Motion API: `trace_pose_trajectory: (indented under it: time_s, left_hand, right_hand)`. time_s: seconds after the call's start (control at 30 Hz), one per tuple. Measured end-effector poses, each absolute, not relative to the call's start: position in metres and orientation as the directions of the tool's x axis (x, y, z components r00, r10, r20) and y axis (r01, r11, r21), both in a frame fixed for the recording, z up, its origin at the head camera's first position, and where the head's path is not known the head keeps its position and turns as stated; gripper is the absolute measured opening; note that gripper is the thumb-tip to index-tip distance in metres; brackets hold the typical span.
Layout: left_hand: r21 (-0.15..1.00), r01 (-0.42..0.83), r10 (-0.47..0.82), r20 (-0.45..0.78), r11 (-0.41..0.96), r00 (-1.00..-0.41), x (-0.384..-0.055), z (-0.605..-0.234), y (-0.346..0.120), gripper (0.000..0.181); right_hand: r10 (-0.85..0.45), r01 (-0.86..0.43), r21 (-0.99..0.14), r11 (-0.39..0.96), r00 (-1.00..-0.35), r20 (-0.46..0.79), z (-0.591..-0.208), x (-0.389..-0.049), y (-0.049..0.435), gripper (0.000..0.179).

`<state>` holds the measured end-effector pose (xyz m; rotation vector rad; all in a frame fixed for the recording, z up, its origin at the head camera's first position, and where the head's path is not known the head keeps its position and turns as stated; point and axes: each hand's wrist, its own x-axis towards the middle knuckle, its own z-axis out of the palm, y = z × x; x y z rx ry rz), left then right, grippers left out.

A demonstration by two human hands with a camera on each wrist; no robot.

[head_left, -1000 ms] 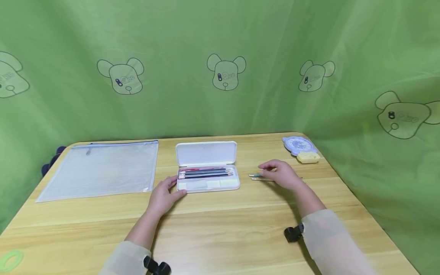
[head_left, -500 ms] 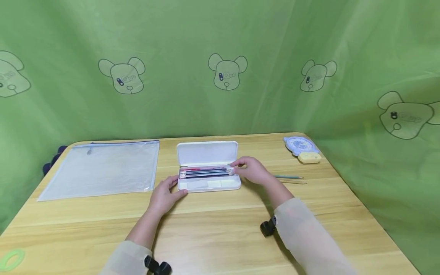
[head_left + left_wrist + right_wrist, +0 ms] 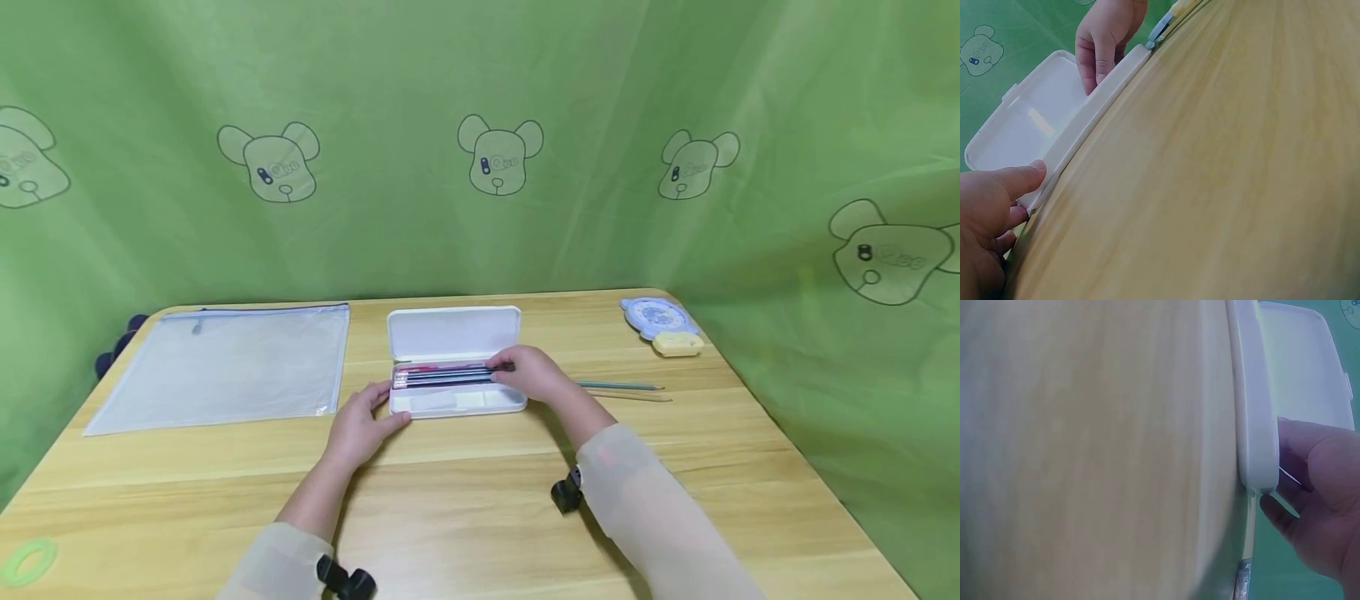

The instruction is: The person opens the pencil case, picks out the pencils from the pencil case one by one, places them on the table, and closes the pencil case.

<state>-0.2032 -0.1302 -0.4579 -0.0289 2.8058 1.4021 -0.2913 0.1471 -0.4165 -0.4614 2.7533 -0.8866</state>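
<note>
A pale green plastic ring (image 3: 28,562) lies nearest, well to the left and in front of an open white rectangular plastic pencil case (image 3: 457,414), over which a person in pale, sheer sleeves (image 3: 660,517) works bare-handed. The left hand (image 3: 360,427) grips the case's left end, thumb on the near corner and fingers around the side. At its right end the right hand (image 3: 531,374) reaches in, fingers narrow and close over the pencil ends; whether they pinch one cannot be told. Dark striped pencils (image 3: 442,377) lie side by side in the case's far compartment, with a slim red writing tool (image 3: 427,367) just behind them. The filling appears well along, though a teal pencil (image 3: 622,386) and a plain tan wooden pencil (image 3: 637,397) lie outside, right of the case, and the lid (image 3: 453,333) stands raised at its back. A translucent white mesh zip pouch (image 3: 240,367) lies flat to the case's left; farther back on its right, a pale yellow block (image 3: 677,343) touches a lilac-blue, eared round disc with a dial-like face (image 3: 655,317). All rest on a light wood-grain counter (image 3: 465,508), and beyond the case hangs a green fabric curtain (image 3: 390,233) printed with bear-head outlines.
</note>
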Motion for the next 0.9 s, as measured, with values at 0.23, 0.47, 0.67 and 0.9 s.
trace_pose_trajectory:
  time_s: [0.23, 0.47, 0.67, 0.9]
  left_hand:
    - [0.8, -0.014, -0.014, -0.007, 0.599, -1.0, -0.2028, -0.4595, -0.1299, 0.065]
    - [0.801, -0.008, -0.011, -0.001, 0.599, -1.0, -0.2018, -0.4603, -0.1292, 0.066]
    - [0.8, 0.0, -0.009, 0.008, 0.599, -1.0, -0.202, -0.4605, -0.1298, 0.066]
    - [0.794, -0.01, -0.014, -0.002, 0.608, -1.0, -0.2031, -0.4601, -0.13, 0.067]
  right_hand:
    - [-0.359, -0.224, -0.573, 0.788, -0.924, -0.133, -0.4164, -0.2929, 0.1439, 0.025]
    - [-0.379, -0.232, -0.552, 0.801, -0.91, -0.167, -0.4157, -0.2958, 0.1423, 0.024]
    - [-0.394, -0.245, -0.539, 0.806, -0.902, -0.179, -0.415, -0.2989, 0.1416, 0.023]
    - [-0.387, -0.233, -0.545, 0.805, -0.903, -0.185, -0.4135, -0.2993, 0.1401, 0.02]
